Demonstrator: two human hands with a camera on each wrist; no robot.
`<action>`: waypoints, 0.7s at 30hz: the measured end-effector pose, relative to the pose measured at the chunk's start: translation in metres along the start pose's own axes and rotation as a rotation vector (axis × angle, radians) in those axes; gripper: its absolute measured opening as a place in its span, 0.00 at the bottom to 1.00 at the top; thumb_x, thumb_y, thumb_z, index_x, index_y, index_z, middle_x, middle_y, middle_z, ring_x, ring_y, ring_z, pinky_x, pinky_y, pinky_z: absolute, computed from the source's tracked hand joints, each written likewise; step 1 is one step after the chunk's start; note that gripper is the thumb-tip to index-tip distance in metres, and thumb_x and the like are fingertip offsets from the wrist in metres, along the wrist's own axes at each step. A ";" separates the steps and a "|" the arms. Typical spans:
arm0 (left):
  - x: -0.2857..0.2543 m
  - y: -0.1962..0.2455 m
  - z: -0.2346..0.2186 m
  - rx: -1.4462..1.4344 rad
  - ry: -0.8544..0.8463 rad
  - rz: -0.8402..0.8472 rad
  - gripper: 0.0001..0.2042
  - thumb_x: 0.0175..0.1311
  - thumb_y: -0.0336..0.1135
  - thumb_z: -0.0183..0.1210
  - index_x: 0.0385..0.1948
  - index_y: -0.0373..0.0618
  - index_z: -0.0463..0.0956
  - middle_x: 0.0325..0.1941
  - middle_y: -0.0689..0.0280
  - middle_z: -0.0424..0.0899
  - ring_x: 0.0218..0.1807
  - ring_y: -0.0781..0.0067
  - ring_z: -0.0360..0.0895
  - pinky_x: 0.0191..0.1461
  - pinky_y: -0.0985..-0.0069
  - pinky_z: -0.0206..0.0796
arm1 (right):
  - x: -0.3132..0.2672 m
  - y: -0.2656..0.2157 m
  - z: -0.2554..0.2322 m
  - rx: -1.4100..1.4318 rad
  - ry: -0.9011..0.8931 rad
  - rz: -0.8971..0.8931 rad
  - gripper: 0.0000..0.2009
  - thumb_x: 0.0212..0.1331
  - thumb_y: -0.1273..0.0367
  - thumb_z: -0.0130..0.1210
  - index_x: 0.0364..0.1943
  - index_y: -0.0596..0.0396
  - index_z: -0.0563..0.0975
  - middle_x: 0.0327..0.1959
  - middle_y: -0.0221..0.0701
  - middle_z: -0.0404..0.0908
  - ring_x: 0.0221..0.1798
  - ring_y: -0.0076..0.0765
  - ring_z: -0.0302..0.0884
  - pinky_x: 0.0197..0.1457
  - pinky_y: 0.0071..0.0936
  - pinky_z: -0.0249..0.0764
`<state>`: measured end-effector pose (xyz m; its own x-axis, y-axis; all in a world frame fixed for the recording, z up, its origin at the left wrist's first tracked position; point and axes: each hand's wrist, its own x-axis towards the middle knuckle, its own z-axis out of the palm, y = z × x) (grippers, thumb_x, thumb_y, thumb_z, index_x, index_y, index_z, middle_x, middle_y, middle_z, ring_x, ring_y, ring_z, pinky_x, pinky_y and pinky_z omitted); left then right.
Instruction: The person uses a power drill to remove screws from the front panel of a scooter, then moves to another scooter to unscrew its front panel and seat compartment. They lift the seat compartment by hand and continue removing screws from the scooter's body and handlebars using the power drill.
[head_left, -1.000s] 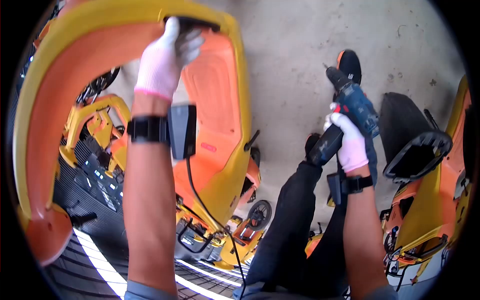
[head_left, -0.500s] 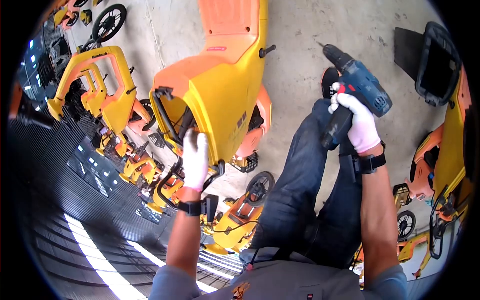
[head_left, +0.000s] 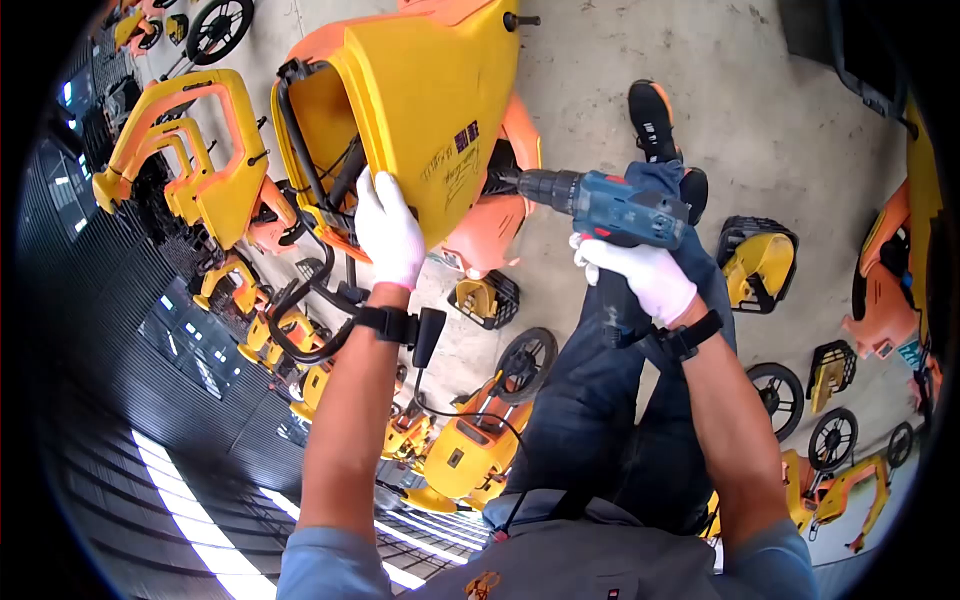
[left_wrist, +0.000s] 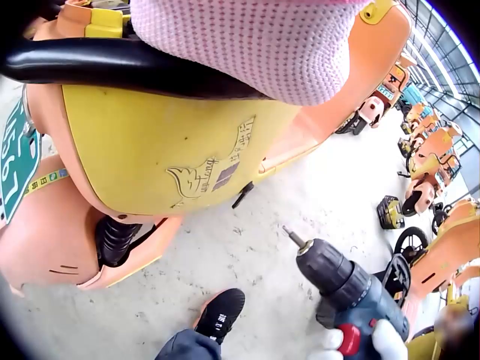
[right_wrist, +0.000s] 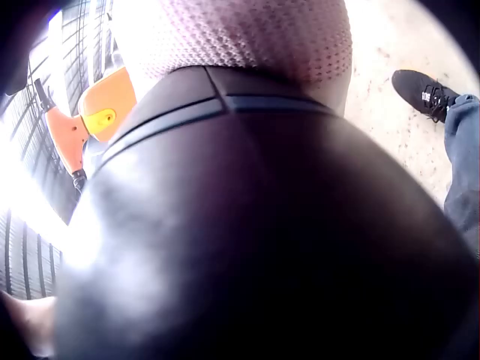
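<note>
While left hand [head_left: 388, 228] steadies, drill [head_left: 610, 205] swung level

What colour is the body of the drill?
Blue, with a black chuck; the drill shows best in the head view.
</note>
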<state>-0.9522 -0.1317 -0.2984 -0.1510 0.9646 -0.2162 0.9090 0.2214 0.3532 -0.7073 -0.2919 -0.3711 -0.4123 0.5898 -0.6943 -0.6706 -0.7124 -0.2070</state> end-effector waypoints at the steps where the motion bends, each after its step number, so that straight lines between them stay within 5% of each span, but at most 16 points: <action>1: 0.002 -0.001 0.002 0.000 0.004 0.007 0.22 0.77 0.45 0.42 0.54 0.32 0.72 0.46 0.50 0.83 0.46 0.59 0.78 0.54 0.67 0.67 | 0.001 0.014 0.004 0.041 0.003 -0.014 0.14 0.60 0.72 0.63 0.50 0.58 0.79 0.41 0.30 0.83 0.34 0.24 0.79 0.40 0.25 0.76; 8: 0.003 0.007 0.002 0.002 0.048 0.069 0.21 0.73 0.45 0.43 0.41 0.31 0.74 0.34 0.51 0.80 0.36 0.55 0.74 0.48 0.66 0.66 | 0.021 0.109 0.029 0.296 -0.023 0.090 0.13 0.60 0.72 0.62 0.48 0.59 0.79 0.37 0.29 0.82 0.37 0.24 0.79 0.43 0.24 0.75; 11: 0.010 0.000 0.002 0.041 0.022 0.083 0.22 0.73 0.48 0.42 0.46 0.35 0.76 0.35 0.47 0.85 0.37 0.48 0.83 0.45 0.62 0.73 | 0.029 0.131 0.033 0.312 -0.025 0.062 0.13 0.60 0.69 0.62 0.48 0.59 0.80 0.36 0.30 0.83 0.37 0.23 0.79 0.44 0.23 0.74; 19: 0.024 -0.004 0.007 0.267 0.076 0.164 0.24 0.70 0.49 0.39 0.45 0.37 0.78 0.36 0.44 0.85 0.43 0.40 0.83 0.51 0.54 0.72 | 0.061 0.178 0.052 0.526 -0.045 -0.089 0.10 0.62 0.73 0.56 0.47 0.59 0.75 0.38 0.29 0.78 0.35 0.24 0.77 0.42 0.24 0.76; 21: 0.026 -0.010 0.007 0.298 0.040 0.209 0.24 0.71 0.48 0.41 0.50 0.34 0.76 0.45 0.43 0.83 0.48 0.41 0.80 0.55 0.54 0.70 | 0.064 0.183 0.052 0.511 -0.042 -0.086 0.10 0.62 0.74 0.55 0.47 0.58 0.75 0.39 0.29 0.78 0.35 0.24 0.77 0.43 0.25 0.76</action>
<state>-0.9625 -0.1102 -0.3140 0.0404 0.9907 -0.1298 0.9942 -0.0269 0.1044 -0.8888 -0.3642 -0.4176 -0.3598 0.6602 -0.6593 -0.9144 -0.3900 0.1085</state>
